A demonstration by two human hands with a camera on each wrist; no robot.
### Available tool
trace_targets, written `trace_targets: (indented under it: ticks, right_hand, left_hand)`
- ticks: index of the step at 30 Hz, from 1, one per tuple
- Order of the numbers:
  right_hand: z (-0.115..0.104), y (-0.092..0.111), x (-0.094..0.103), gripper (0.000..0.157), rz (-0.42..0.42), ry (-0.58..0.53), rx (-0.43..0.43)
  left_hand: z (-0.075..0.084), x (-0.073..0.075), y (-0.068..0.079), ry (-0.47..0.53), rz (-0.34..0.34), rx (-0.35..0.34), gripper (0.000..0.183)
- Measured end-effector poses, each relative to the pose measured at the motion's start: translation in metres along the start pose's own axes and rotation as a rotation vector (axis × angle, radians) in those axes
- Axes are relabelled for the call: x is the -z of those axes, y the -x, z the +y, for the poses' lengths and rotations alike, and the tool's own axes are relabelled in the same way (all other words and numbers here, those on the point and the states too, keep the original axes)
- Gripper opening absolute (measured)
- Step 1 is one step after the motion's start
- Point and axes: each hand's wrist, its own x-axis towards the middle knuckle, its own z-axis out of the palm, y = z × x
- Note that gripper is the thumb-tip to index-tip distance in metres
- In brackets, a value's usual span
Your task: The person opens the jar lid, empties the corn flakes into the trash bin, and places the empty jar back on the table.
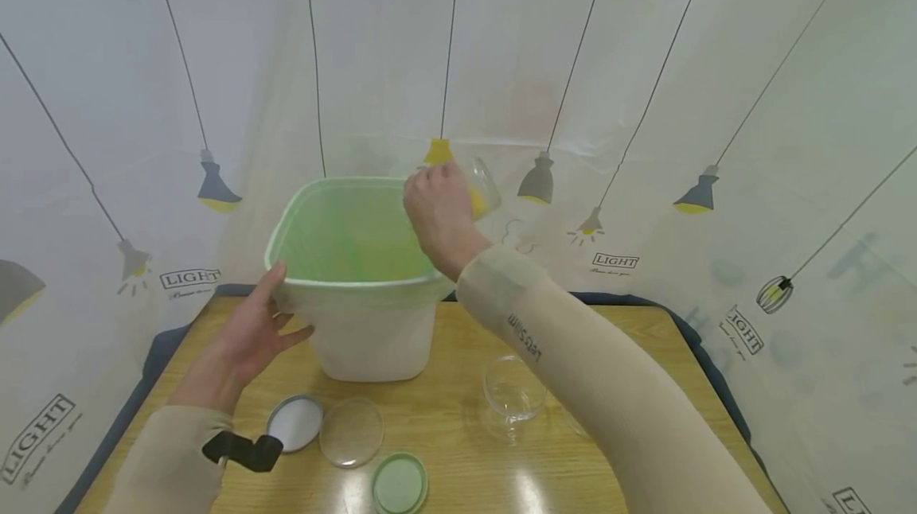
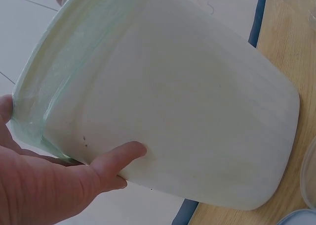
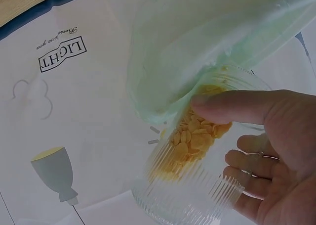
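A white trash bin (image 1: 376,339) with a light green liner (image 1: 351,231) folded over its rim stands on the table. At its left corner my left hand (image 1: 254,331) holds it, thumb by the rim and fingers spread on the wall (image 2: 173,111). Over the right side of the rim, my right hand (image 1: 440,208) grips a clear ribbed jar (image 3: 197,200) tilted on its side. Yellow flakes (image 3: 195,141) like cornflakes lie along the jar's lower wall. The mouth of the jar points into the lined bin; the bottom of the bin is hidden.
Near the front of the wooden table lie a grey-white round lid (image 1: 295,422), a clear disc (image 1: 351,433) and a green lid (image 1: 399,484). A clear glass vessel (image 1: 514,391) stands beneath my right forearm. A lamp-printed curtain (image 1: 587,60) hangs behind the table.
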Motion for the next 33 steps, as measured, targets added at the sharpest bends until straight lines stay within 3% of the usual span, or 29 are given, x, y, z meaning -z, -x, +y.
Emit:
trace_targets:
  ticks: [20,33]
  right_hand:
    - [-0.0056,-0.0007,0.0,0.029,0.003,0.064,0.02]
    - [-0.0077,-0.0023,0.0038,0.032,0.0,0.041,0.026]
  left_hand:
    - [-0.0002,-0.0013,0.0006,0.008,0.018,0.011,0.076]
    - [-0.0002,-0.0014,0.0009,0.004,0.026,0.008,0.074]
